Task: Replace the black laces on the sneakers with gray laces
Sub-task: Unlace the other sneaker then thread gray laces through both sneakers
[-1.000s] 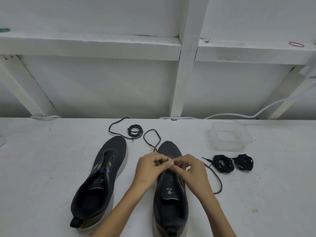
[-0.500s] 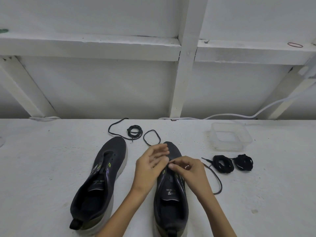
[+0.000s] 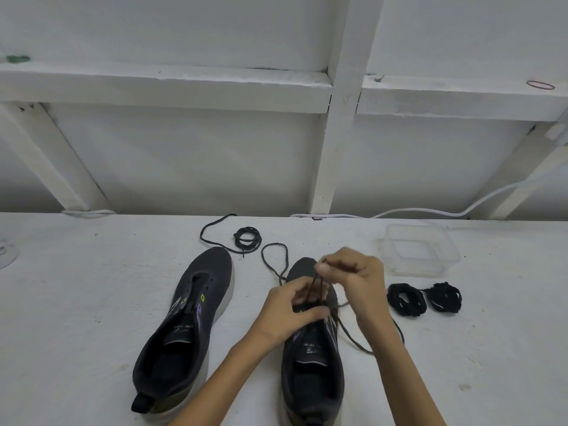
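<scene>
Two dark sneakers lie on the white table with toes pointing away from me. The left sneaker [image 3: 184,327] has no lace in its eyelets. Over the right sneaker [image 3: 312,373], my right hand [image 3: 358,281] pinches a dark grey lace [image 3: 316,289] and holds it taut above the eyelets. My left hand [image 3: 289,313] grips the sneaker's upper by the eyelets. The lace's loose parts loop on the table beyond the toe and trail to the right of the shoe. A second grey lace [image 3: 246,238], partly coiled, lies behind the left sneaker.
Two bundled black laces [image 3: 407,299] [image 3: 445,296] sit to the right of the right sneaker. A clear plastic tub [image 3: 419,253] stands behind them. A white cable [image 3: 461,212] runs along the wall at the table's far edge.
My right hand rose and moved away from me, pulling the lace up taut. My left hand, which had opened, closed back onto the shoe's eyelet area.
</scene>
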The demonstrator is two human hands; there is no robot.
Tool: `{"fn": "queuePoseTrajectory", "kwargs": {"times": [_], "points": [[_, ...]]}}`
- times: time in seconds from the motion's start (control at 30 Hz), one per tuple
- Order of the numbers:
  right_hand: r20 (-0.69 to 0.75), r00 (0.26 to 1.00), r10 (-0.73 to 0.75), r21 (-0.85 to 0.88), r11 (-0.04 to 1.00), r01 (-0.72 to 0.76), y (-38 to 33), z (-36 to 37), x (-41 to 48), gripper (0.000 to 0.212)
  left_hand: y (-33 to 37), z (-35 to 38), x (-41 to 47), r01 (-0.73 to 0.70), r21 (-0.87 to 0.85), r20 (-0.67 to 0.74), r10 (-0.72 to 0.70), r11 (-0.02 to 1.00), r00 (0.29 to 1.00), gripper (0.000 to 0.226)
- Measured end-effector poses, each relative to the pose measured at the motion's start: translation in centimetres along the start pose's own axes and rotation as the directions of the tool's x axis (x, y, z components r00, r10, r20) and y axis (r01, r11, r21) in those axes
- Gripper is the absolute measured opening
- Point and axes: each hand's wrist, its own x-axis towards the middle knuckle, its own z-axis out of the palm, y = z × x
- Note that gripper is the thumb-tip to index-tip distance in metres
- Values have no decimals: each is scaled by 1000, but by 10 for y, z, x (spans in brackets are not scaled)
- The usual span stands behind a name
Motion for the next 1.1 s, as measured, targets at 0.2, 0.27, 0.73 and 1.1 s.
{"fn": "queuePoseTrajectory", "kwargs": {"times": [0.2,0.27,0.73,1.1], "points": [[-84,994,-71,201,976,86,-19,1,28,3,3,2,4,11,40,-64,-9,999,998,15],[-24,1000,11,146,989,-7,-8,1,31,11,3,3,6,31,27,-78,-29,999,997,20],[144,972,185,-101,980,-171,23,-6,3,2,-4,5,8,38,19,-74,-37,999,997,18],[50,994,96,146,984,-103,-14,-3,37,6,-6,3,11,45,9,-12,-45,999,999,15]]}}
